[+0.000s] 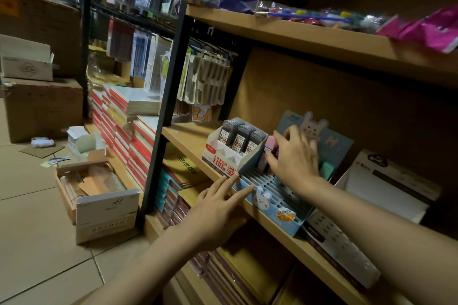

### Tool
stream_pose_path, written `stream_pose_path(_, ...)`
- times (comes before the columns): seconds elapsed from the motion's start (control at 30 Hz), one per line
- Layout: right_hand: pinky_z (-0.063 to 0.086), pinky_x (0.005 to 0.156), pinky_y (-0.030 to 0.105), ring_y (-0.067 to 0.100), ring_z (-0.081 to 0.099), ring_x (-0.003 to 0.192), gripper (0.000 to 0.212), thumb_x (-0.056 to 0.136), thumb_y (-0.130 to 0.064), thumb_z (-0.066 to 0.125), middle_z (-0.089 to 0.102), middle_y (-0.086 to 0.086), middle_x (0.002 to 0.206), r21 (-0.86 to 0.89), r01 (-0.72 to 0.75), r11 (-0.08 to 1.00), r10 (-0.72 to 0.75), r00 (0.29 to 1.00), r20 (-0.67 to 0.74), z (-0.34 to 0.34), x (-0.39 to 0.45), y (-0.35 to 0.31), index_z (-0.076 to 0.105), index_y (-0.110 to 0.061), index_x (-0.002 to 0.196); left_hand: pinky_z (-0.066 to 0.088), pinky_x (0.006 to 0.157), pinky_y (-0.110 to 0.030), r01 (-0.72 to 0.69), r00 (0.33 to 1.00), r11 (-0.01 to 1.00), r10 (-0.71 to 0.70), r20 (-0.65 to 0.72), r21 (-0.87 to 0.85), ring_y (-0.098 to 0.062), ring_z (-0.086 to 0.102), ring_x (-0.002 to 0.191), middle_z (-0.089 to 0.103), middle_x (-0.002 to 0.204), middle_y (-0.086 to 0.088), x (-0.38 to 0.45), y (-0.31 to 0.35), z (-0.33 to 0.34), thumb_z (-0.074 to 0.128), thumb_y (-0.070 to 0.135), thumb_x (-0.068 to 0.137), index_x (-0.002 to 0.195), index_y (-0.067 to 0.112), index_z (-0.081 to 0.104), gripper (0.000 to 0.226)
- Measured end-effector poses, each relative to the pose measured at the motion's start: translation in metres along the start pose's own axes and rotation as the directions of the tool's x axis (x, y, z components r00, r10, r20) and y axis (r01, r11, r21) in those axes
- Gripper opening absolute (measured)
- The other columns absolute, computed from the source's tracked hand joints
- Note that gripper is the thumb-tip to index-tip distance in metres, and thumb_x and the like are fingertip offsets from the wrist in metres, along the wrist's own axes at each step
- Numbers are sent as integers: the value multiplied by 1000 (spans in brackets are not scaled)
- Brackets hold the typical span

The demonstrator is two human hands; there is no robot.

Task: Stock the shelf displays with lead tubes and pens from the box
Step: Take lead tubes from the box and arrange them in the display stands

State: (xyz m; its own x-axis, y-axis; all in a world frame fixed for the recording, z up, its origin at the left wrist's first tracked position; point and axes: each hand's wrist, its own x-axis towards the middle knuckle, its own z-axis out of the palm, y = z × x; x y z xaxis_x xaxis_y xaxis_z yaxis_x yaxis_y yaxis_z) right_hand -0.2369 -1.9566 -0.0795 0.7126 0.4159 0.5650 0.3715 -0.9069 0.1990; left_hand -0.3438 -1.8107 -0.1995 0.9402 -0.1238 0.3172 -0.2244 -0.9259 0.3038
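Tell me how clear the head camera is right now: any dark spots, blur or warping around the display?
Head view: dim warm light; the shelf back at upper right falls into deep shadow. Wide-angle warping tilts and bends the wooden shelf. The bunny display and both hands, left and right, read fairly sharp; the hanging packs behind look soft.

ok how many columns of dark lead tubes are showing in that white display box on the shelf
3, side by side in the white display box: left, middle, right. More tubes may be hidden behind each front one.
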Motion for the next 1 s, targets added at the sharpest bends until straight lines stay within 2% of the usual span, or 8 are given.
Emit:
stream_pose_path(0.1, 38, 97, 31, 17, 46, 114, 67, 90, -35, 61, 43, 2, 124, 307, 15, 952, 14, 996, -92, -13, -22, -4, 33, -17, 149, 4, 115, -35, -47, 998, 999, 46, -39, -11, -10, -10, 147, -14, 160, 13, -19, -2, -10, 50, 45, 95, 150, 48, 3, 73)
stream_pose_path(0.2, 38, 77, 3, 8, 52, 101, 39, 89, -19, 65, 49, -5, 114, 685, 108, 720, 21, 984, -178, -30, -62, -21, 55, -18, 127, 32, 114, -31, -20, 999, 985, 11, -53, -174, -10, 33, 138, 35, 151, 4, -49, -3, -17, 59, 31, 94, 146, 29, 37, 56)
stream_pose_path(0.33, 45, 71, 12, 4, 56, 83, 7, 87, -16, 65, 60, -5, 93, 787, 226, 574, -252, 963, -93, -14, -140, -52, 66, -18, 94, 47, 81, -19, 317, 931, 892, -228, 286, -321, -12, 63, 95, 68, 110, -3, -107, -3, -1, 61, 18, 94, 119, 12, 63, 26)
stream_pose_path(0.47, 39, 77, 19, 17, 60, 99, 21, 86, -25, 69, 60, 1, 106, 765, 110, 635, -570, 735, 367, 52, -229, -93, 68, -20, 106, 46, 80, -24, 662, 707, 718, -502, 498, -216, -20, 63, 99, 68, 113, -8, -186, -21, 58, 63, 16, 92, 119, 11, 63, 28)
stream_pose_path(0.57, 42, 95, 23, 20, 55, 121, 47, 87, -30, 70, 59, 5, 132, 643, -80, 761, -555, 433, 711, 105, -287, -118, 57, -16, 131, 47, 84, -27, 887, 461, 395, -751, 472, -239, -25, 63, 108, 65, 122, -9, -251, -16, 120, 61, 14, 92, 124, 10, 58, 32)
stream_pose_path(0.67, 42, 95, 26, 22, 55, 121, 55, 87, -32, 71, 59, 8, 133, 554, -195, 809, -492, 289, 821, 148, -328, -133, 53, -11, 134, 50, 82, -29, 950, 273, 146, -815, 511, -274, -24, 62, 102, 55, 133, -11, -295, 8, 177, 62, 13, 92, 132, 10, 49, 42)
stream_pose_path(0.83, 49, 88, 29, 21, 60, 107, 47, 88, -27, 71, 63, 8, 120, 488, -282, 826, -422, 264, 867, 197, -376, -149, 55, -12, 130, 31, 115, -38, 980, 144, 69, -890, 432, -185, -26, 27, 141, 29, 152, -5, -317, 32, 232, 60, 22, 93, 143, 19, 37, 54)
stream_pose_path(1.0, 50, 91, 36, 25, 57, 108, 47, 91, -29, 67, 59, 8, 120, 483, -305, 821, -390, 319, 864, 220, -395, -169, 52, -14, 132, 15, 120, -45, 992, 111, 86, -933, 343, -89, -26, 4, 149, 5, 163, -1, -316, 32, 262, 50, 36, 98, 151, 25, 21, 62)
